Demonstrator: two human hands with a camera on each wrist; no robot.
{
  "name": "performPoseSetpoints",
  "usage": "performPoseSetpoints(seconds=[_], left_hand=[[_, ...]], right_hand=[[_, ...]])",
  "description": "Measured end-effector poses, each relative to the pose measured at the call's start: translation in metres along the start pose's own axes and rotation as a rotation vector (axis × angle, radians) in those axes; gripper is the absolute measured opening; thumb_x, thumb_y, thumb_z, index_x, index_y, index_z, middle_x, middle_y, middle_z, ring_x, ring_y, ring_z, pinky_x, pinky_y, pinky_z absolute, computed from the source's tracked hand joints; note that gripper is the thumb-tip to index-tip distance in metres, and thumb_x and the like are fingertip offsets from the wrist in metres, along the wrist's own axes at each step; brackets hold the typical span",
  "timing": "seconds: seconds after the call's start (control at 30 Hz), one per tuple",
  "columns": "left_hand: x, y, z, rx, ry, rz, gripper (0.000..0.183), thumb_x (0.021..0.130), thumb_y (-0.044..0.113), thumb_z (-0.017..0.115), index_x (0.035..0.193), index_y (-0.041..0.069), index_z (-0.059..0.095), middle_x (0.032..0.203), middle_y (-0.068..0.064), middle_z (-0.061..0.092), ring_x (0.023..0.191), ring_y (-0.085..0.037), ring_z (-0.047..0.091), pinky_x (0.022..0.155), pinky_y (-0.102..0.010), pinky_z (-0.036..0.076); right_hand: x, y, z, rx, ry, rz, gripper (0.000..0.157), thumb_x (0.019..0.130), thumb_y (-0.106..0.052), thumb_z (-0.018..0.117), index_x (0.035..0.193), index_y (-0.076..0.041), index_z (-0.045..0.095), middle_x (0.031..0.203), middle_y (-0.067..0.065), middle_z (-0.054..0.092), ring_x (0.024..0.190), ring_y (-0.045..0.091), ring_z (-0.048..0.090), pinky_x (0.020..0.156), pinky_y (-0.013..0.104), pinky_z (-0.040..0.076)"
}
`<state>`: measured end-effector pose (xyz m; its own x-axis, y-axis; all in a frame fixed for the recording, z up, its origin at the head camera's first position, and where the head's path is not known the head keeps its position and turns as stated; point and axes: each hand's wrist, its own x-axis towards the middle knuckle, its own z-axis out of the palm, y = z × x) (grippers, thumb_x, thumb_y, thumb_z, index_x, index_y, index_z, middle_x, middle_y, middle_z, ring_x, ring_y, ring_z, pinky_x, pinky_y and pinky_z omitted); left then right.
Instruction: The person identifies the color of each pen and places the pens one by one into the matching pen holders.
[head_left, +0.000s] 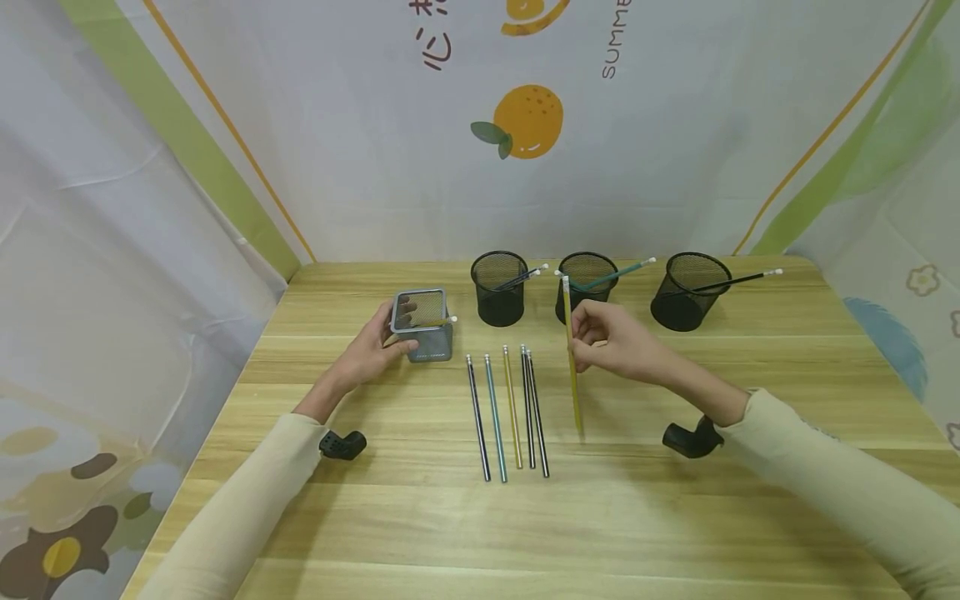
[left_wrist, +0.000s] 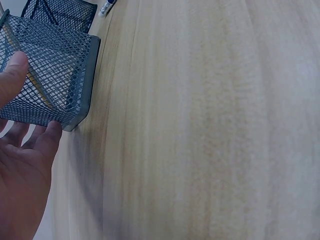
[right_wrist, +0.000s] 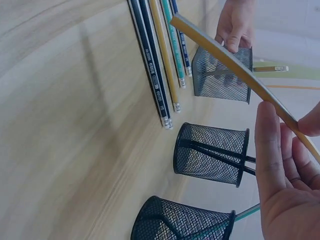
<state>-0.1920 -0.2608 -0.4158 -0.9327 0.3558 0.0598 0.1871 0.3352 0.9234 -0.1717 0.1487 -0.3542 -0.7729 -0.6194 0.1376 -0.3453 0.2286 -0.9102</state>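
My left hand (head_left: 371, 350) grips a square grey mesh pencil holder (head_left: 431, 346) at the left, thumb on its near side and fingers around the far side. Inside the holder leans one yellow pencil (left_wrist: 34, 80). My right hand (head_left: 618, 343) pinches another yellow pencil (head_left: 572, 367) between thumb and fingers, its white eraser end up and its other end pointing down toward the table. Between the hands, several pencils lie side by side: a dark blue pencil (head_left: 477, 421), a teal pencil (head_left: 496, 421), a yellow pencil (head_left: 513, 408) and two black pencils (right_wrist: 152, 65).
Three round black mesh cups stand along the back. The left cup (head_left: 500, 310) holds two dark pencils, the middle cup (right_wrist: 165, 212) a teal pencil, and the right cup (head_left: 678, 310) a black pencil (head_left: 738, 280). A printed curtain (head_left: 375, 167) hangs behind the wooden table (head_left: 420, 533).
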Motion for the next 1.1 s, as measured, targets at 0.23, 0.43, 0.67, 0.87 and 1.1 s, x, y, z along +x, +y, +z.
performPoseSetpoints(seconds=[0.23, 0.43, 0.67, 0.87, 1.1], left_hand=[[0.0, 0.0, 0.0, -0.004, 0.0, 0.004, 0.073, 0.099, -0.003, 0.064, 0.158, 0.003, 0.022, 0.16, -0.021, 0.029, 0.148, -0.039, 0.023, 0.119, -0.054, 0.022], [0.0, 0.0, 0.001, -0.008, 0.001, 0.007, 0.073, 0.099, -0.003, 0.063, 0.158, 0.002, 0.021, 0.159, -0.022, 0.029, 0.148, -0.039, 0.023, 0.119, -0.055, 0.022], [0.0, 0.0, 0.001, -0.017, 0.003, 0.01, 0.073, 0.099, -0.003, 0.063, 0.158, 0.002, 0.021, 0.159, -0.021, 0.03, 0.148, -0.039, 0.023, 0.119, -0.054, 0.021], [0.0, 0.001, 0.001, -0.023, 0.003, 0.011, 0.073, 0.099, -0.004, 0.063, 0.158, 0.002, 0.021, 0.159, -0.021, 0.029, 0.148, -0.039, 0.023, 0.119, -0.054, 0.021], [0.0, 0.001, 0.001, -0.025, 0.003, 0.016, 0.073, 0.098, -0.005, 0.062, 0.158, 0.001, 0.021, 0.159, -0.022, 0.03, 0.148, -0.039, 0.023, 0.119, -0.054, 0.022]], right_hand=[[0.003, -0.006, 0.0, 0.03, 0.067, -0.048, 0.007, 0.095, 0.008, 0.058, 0.1, 0.009, 0.053, 0.088, 0.018, 0.063, 0.073, 0.027, 0.069, 0.066, 0.04, 0.063], [0.009, -0.016, -0.002, 0.068, 0.139, -0.102, 0.007, 0.096, 0.008, 0.058, 0.101, 0.009, 0.053, 0.089, 0.021, 0.065, 0.073, 0.028, 0.07, 0.068, 0.04, 0.062], [0.016, -0.026, 0.002, 0.138, 0.21, -0.16, 0.01, 0.096, 0.01, 0.058, 0.103, 0.01, 0.051, 0.094, 0.026, 0.063, 0.075, 0.029, 0.069, 0.071, 0.042, 0.062], [0.022, -0.03, 0.005, 0.143, 0.276, -0.204, 0.009, 0.096, 0.011, 0.058, 0.102, 0.01, 0.051, 0.093, 0.025, 0.063, 0.076, 0.027, 0.07, 0.07, 0.041, 0.062], [0.028, -0.031, 0.009, 0.182, 0.366, -0.247, 0.008, 0.096, 0.011, 0.057, 0.102, 0.011, 0.052, 0.093, 0.026, 0.062, 0.079, 0.03, 0.071, 0.072, 0.04, 0.062]])
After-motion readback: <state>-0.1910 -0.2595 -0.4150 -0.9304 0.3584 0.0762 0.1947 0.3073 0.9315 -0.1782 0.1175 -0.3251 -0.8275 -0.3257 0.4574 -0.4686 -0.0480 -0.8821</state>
